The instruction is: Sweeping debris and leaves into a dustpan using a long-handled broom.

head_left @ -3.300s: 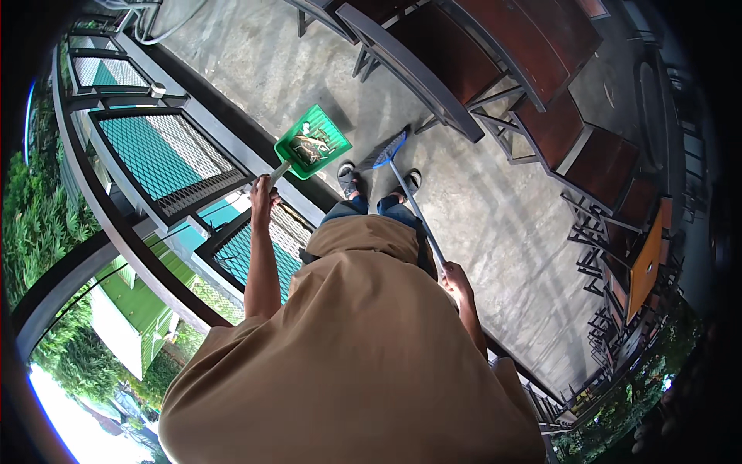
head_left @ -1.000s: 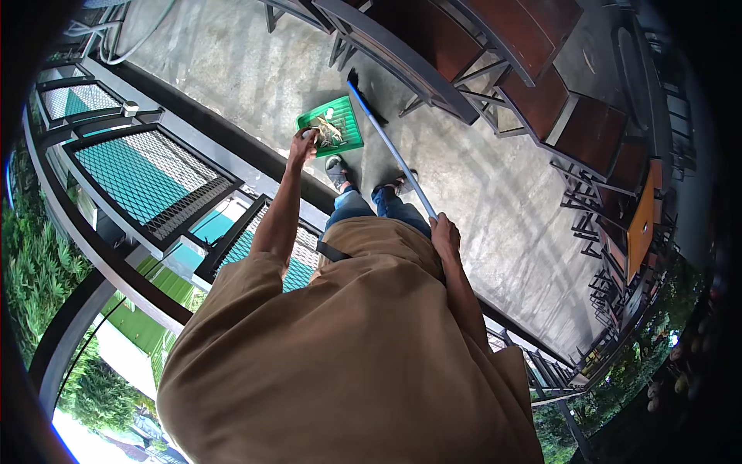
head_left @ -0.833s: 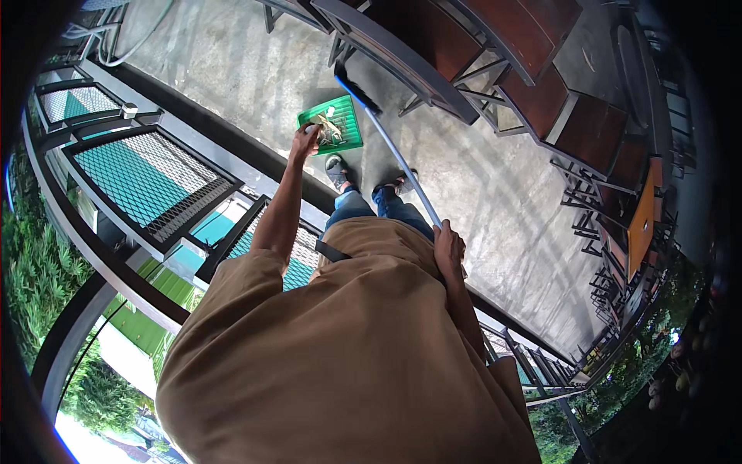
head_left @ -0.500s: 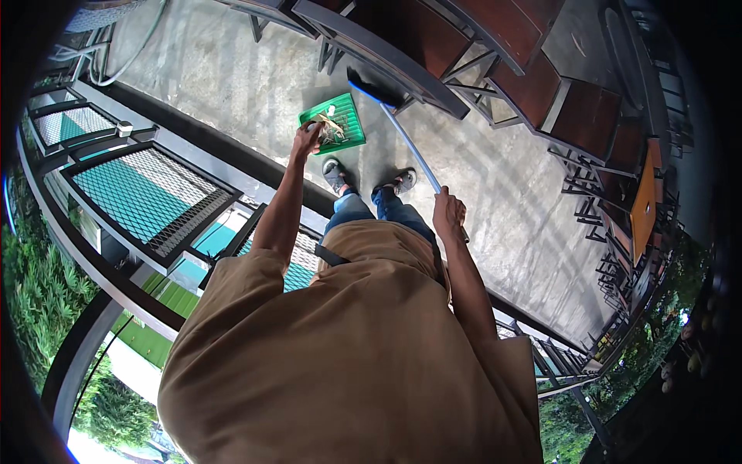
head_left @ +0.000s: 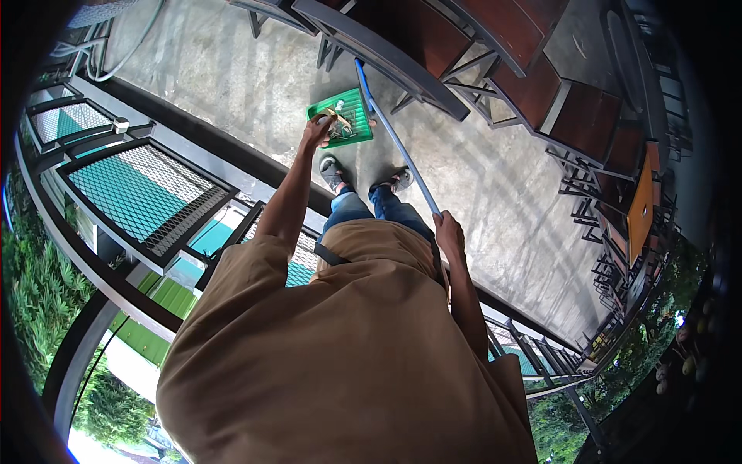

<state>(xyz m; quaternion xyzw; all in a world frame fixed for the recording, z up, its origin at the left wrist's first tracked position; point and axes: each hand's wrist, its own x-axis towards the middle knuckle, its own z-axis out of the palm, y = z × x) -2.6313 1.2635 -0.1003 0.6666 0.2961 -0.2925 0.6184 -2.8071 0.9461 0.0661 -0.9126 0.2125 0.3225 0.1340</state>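
Observation:
My left hand is closed at the near left side of a green ribbed dustpan, seemingly round its handle, which is mostly hidden by my fingers. In the pan lie dry leaves and a small whitish scrap. My right hand grips the upper part of a long blue broom stick. The stick slants away to a blue broom head, seen narrow on the floor just beyond the pan's far right corner. Its bristles are hardly visible.
Dark-framed tables with brown tops stand ahead and to the right, their legs on the concrete floor. A mesh-panelled railing runs along my left. My shoes stand just short of the dustpan. A pale hose lies at the far left.
The dustpan and my left hand have shifted slightly right. The broom head has swung a little left and away, turning edge-on, while my right hand has come slightly nearer my body.

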